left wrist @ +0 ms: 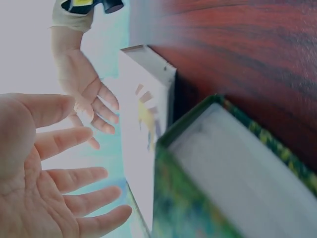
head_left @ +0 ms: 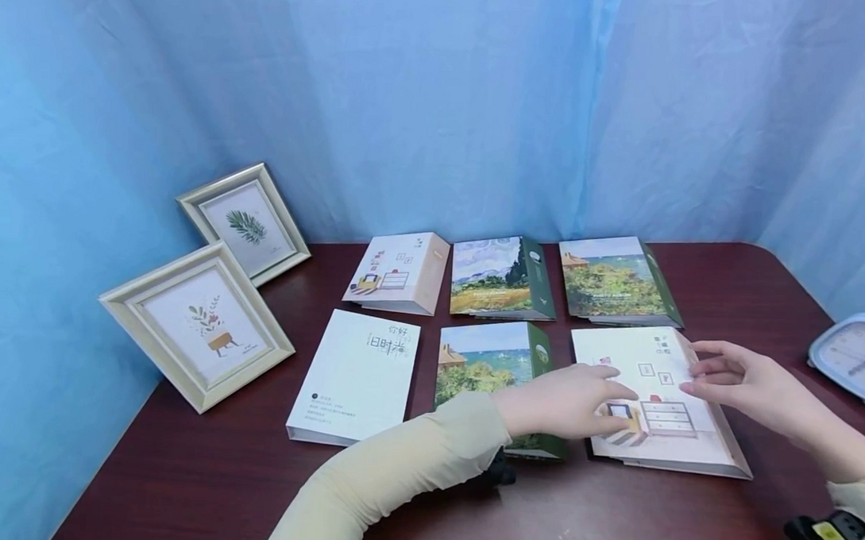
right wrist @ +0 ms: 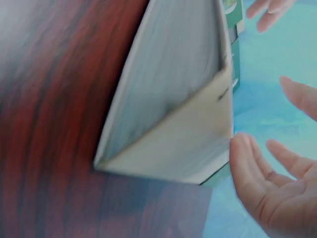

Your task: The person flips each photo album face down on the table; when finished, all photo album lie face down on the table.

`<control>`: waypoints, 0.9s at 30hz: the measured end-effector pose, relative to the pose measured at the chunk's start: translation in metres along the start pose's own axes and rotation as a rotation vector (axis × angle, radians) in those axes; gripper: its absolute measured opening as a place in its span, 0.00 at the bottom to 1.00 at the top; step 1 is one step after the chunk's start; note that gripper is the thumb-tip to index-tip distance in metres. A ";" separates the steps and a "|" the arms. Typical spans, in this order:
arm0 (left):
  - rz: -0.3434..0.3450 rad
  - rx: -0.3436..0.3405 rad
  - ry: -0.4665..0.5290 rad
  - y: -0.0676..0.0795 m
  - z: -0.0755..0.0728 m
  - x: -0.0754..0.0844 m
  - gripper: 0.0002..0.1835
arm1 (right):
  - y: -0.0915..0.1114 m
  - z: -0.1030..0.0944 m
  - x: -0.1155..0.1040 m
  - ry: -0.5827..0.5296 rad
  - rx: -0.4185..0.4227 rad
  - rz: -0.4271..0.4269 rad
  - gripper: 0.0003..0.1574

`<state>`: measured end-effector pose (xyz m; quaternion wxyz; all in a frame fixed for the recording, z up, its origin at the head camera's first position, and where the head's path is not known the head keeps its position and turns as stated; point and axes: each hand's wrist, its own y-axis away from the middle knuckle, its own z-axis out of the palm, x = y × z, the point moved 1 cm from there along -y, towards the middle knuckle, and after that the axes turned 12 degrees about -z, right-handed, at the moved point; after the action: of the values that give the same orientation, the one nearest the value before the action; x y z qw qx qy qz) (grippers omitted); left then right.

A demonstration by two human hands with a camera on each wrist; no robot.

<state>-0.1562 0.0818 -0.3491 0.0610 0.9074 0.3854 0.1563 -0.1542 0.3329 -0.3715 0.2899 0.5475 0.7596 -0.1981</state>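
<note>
A thick white book (head_left: 643, 381) with a furniture drawing lies at the front right of the table. My left hand (head_left: 564, 399) is over its left part, fingers spread and holding nothing. In the left wrist view, the left palm (left wrist: 34, 183) and fingers stand apart from the book covers. My right hand (head_left: 750, 384) is at the book's right edge with loosely bent fingers. In the right wrist view, the right fingertips (right wrist: 240, 144) are beside the spine (right wrist: 173, 139); whether they touch it, I cannot tell. Under my left forearm, a landscape-painting book (head_left: 483, 355) is partly hidden.
Behind stand a furniture-drawing book (head_left: 397, 270), a green-spined book (head_left: 493, 276) and a seaside-painting book (head_left: 611, 276). A plain white book (head_left: 357, 379) lies front left. Two picture frames, a front one (head_left: 205, 329) and a rear one (head_left: 251, 224), are left; a clock (head_left: 851, 356) is right.
</note>
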 end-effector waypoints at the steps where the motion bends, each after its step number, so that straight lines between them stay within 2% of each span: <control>1: 0.000 0.011 0.018 0.003 -0.002 -0.003 0.24 | -0.001 0.001 -0.004 -0.018 0.003 -0.014 0.46; 7: 0.014 0.115 0.142 0.020 -0.011 -0.024 0.22 | -0.012 0.011 -0.026 -0.081 -0.015 -0.057 0.44; 11: -0.026 0.171 0.223 0.031 -0.016 -0.038 0.21 | -0.020 0.019 -0.042 -0.075 -0.027 -0.066 0.43; 17: -0.104 0.251 0.337 0.051 -0.021 -0.059 0.21 | -0.033 0.032 -0.064 -0.143 -0.040 -0.113 0.43; 20: -0.128 0.294 0.360 0.061 -0.023 -0.069 0.20 | -0.039 0.039 -0.073 -0.199 -0.045 -0.138 0.43; 27: -0.171 0.340 0.374 0.085 -0.023 -0.094 0.20 | -0.055 0.058 -0.095 -0.290 -0.078 -0.181 0.41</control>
<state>-0.1678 -0.0451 -0.3301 -0.1517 0.8241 0.4859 0.2484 -0.1708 0.2112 -0.3541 0.3985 0.4308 0.7630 -0.2709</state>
